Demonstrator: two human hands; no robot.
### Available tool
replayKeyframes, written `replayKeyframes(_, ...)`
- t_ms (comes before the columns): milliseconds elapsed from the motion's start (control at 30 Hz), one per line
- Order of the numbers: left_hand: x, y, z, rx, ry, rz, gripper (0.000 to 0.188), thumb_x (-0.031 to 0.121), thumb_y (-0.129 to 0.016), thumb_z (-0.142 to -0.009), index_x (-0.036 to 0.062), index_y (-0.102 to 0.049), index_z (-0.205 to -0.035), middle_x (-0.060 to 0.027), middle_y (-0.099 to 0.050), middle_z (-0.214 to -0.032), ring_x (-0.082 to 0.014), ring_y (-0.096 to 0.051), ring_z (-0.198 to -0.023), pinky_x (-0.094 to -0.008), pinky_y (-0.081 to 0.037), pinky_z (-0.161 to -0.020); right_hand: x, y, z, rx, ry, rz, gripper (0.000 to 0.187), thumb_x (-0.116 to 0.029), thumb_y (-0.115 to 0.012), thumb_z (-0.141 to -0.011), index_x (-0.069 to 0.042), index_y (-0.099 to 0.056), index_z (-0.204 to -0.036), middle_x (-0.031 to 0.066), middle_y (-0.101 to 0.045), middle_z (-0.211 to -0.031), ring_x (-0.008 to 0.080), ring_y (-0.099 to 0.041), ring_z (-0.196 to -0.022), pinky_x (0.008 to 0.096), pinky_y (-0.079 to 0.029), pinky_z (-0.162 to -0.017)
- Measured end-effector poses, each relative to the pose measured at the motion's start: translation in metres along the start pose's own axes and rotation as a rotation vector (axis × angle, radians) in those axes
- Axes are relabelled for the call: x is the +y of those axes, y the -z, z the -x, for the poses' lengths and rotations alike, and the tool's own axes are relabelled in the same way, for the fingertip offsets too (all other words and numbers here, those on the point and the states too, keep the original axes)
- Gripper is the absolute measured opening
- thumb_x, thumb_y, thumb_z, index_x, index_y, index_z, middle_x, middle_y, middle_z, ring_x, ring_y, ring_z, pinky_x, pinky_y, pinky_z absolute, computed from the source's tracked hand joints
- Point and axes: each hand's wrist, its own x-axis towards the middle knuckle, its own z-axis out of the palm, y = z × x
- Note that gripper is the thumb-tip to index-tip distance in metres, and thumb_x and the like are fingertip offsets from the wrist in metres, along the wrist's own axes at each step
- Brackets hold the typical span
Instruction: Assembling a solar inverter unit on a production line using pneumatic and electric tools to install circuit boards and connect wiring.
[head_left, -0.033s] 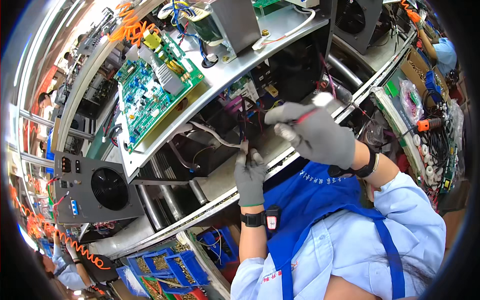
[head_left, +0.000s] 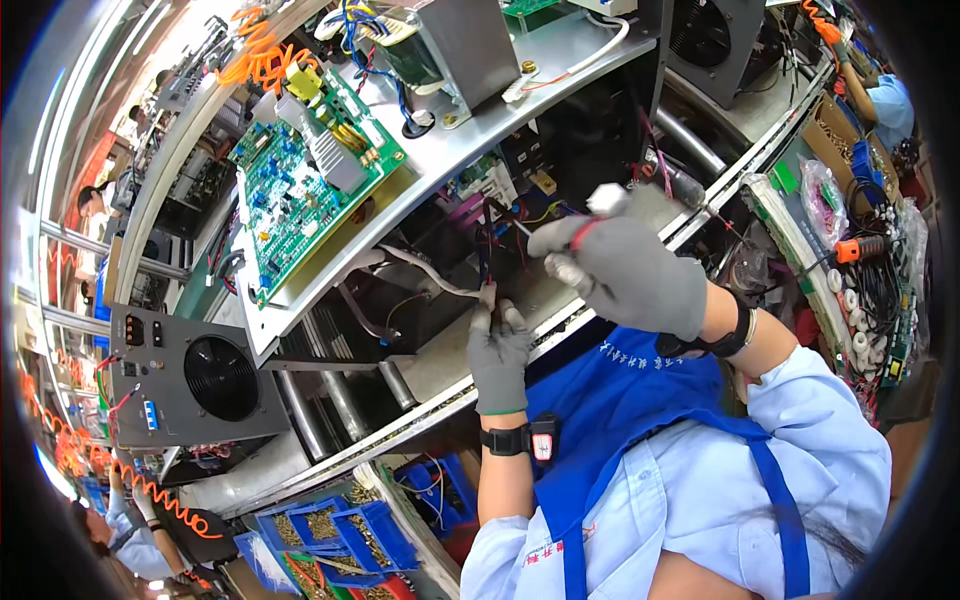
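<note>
My right hand (head_left: 625, 275), in a grey glove, is closed round a screwdriver with a red and white handle (head_left: 606, 201). Its thin shaft (head_left: 521, 227) points left into the dark interior of a metal cabinet. My left hand (head_left: 500, 350), gloved too, pinches at the lower end of dark wires (head_left: 487, 255) hanging inside the cabinet opening. Close to those fingertips ends a white sleeved cable (head_left: 430, 268). Purple wires (head_left: 467, 210) and a pale terminal part lie deeper inside, near the screwdriver tip. What the tip touches cannot be made out.
A green circuit board (head_left: 310, 190) stands on the cabinet's metal panel (head_left: 450, 165), with a transformer (head_left: 410, 60) farther back. A grey unit with a fan (head_left: 190, 385) rests on rollers at left. Blue screw bins (head_left: 370, 535) are at lower left. Co-workers appear at both edges.
My right hand has shifted slightly left, and the screwdriver handle has swung left, so its shaft now shows. My left hand stays at the wires.
</note>
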Motion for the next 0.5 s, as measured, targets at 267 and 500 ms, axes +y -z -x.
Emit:
replayKeyframes(267,0.007,0.016,0.017,-0.259,0.023,-0.296,0.034,0.021,-0.053,-0.096,0.0037,-0.052,-0.125,-0.0062,-0.057,-0.105,-0.0168,-0.057,-0.088,-0.0308,-0.054,-0.078,0.006,0.060,0.018,-0.630,-0.200,-1.207,0.033,-0.024,-0.048,-0.097,0.006,-0.059,-0.108,0.0063,-0.062,-0.073,0.0085,-0.051,-0.049,0.0227,-0.040,-0.045)
replayKeyframes(500,-0.001,0.009,0.003,-0.121,0.046,-0.124,0.030,0.015,-0.052,-0.096,-0.0005,-0.051,-0.121,-0.0101,-0.059,-0.115,-0.0193,-0.060,-0.098,-0.0272,-0.053,-0.073,0.014,0.016,0.007,-0.102,0.113,-0.783,0.024,-0.016,-0.051,-0.096,0.000,-0.056,-0.113,0.0101,-0.062,-0.099,0.0171,-0.064,-0.084,0.0308,-0.051,-0.074)
